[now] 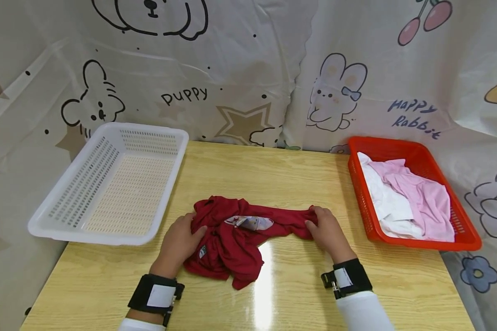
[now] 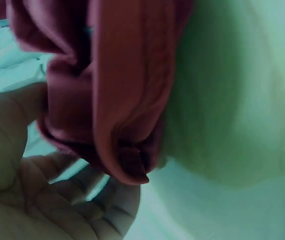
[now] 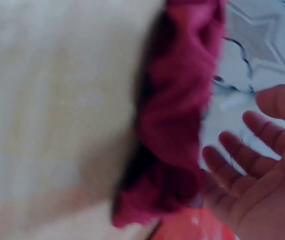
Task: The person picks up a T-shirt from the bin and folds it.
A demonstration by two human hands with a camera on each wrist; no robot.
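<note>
A crumpled dark red shirt (image 1: pixel 240 248) lies on the table, with a pale printed patch showing in its middle and a small label at its lower left. My left hand (image 1: pixel 180 241) is at its left side; in the left wrist view the thumb and curled fingers (image 2: pixel 120 200) hold a folded edge with a seam between them. At the far end of the stretched-out right part is my right hand (image 1: pixel 327 230). Seen from the right wrist, its fingers (image 3: pixel 242 175) are loosely extended and spread, their tips right beside the red cloth.
A white perforated basket (image 1: pixel 157 225) stands to the left on the wooden table (image 1: pixel 269 170). On the right, a red basket (image 1: pixel 358 193) contains a white cloth (image 1: pixel 387 197) and a pink cloth (image 1: pixel 426 197). Behind hangs a printed curtain (image 1: pixel 240 69).
</note>
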